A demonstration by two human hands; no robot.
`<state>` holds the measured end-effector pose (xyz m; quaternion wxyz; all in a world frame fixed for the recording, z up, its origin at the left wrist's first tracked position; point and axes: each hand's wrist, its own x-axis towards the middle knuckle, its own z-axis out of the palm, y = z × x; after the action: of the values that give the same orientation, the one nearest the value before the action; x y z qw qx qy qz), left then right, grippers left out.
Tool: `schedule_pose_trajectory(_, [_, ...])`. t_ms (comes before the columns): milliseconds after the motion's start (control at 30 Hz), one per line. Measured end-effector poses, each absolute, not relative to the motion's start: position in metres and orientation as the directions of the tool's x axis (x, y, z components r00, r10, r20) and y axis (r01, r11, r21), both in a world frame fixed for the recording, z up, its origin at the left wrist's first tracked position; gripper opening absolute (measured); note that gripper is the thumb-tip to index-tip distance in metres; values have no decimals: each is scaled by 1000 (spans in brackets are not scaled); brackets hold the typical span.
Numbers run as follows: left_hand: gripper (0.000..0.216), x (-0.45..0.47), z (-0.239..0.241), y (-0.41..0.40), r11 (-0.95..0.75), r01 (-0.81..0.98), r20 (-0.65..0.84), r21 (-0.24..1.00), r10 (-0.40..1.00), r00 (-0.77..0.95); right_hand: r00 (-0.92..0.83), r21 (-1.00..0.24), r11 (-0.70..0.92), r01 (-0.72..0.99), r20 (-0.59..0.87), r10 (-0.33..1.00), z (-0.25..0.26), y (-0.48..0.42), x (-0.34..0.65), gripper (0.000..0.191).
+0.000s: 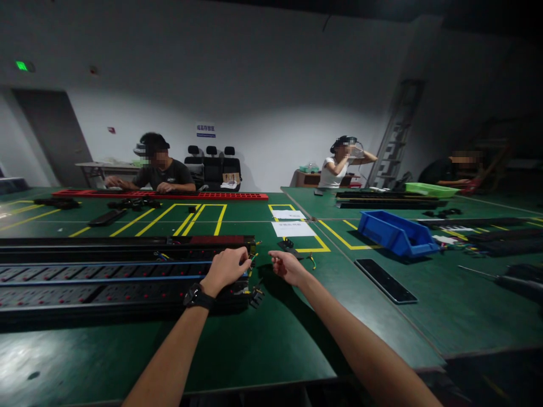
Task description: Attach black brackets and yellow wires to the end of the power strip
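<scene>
Long black power strips (123,295) with rows of sockets and small red parts lie side by side on the left of the table. My left hand (229,268), with a black watch on its wrist, is closed over the right end of one strip, its fingers curled down. Short yellow-green wires (255,258) stick out of the strip ends there. Just to the right is my right hand (289,267), thumb and fingers pinched together; anything between them is too small to make out. A black end piece (255,298) hangs at the nearest strip's end.
On the green table (297,339) a phone (385,281) and a blue bin (396,233) lie to the right. Paper sheets (292,229) lie ahead. A screwdriver-like tool (517,280) is at far right. Across the table, a person (165,169) works at a red rack (203,195).
</scene>
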<state>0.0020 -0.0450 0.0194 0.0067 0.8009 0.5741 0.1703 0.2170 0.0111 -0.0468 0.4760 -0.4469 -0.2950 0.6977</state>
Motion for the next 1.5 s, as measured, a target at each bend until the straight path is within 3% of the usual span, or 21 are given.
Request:
schedule_pose_trajectory(467, [23, 2, 17, -46, -406, 893, 247, 193, 901, 356, -160, -875, -339, -346, -301, 940, -44, 8, 215, 20])
schedule_pose_trajectory(600, [25, -1, 19, -44, -447, 844, 263, 296, 888, 377, -167, -881, -342, -327, -302, 938, -44, 6, 216, 20])
schedule_pose_trajectory(933, [31, 0, 16, -35, -441, 571, 304, 693, 896, 323, -184, -893, -317, -319, -270, 945, -53, 10, 218, 15])
schedule_pose_trajectory(1033, [25, -1, 19, -33, -358, 459, 266, 813, 930, 255, -194, -896, -314, -314, -264, 945, -53, 10, 218, 17])
schedule_pose_trajectory(1167, [27, -5, 20, -30, -143, 331, 85, 933, 979, 183, -187, -896, -321, -306, -274, 943, -50, 9, 218, 18])
schedule_pose_trajectory(1333, [34, -12, 21, -32, -95, 151, 57, 984, 969, 240, -172, -899, -327, -292, -287, 942, -49, 8, 217, 17])
schedule_pose_trajectory(1500, [31, -10, 23, -35, -325, 223, 243, 919, 912, 330, -167, -909, -311, -277, -273, 947, -51, 9, 216, 14])
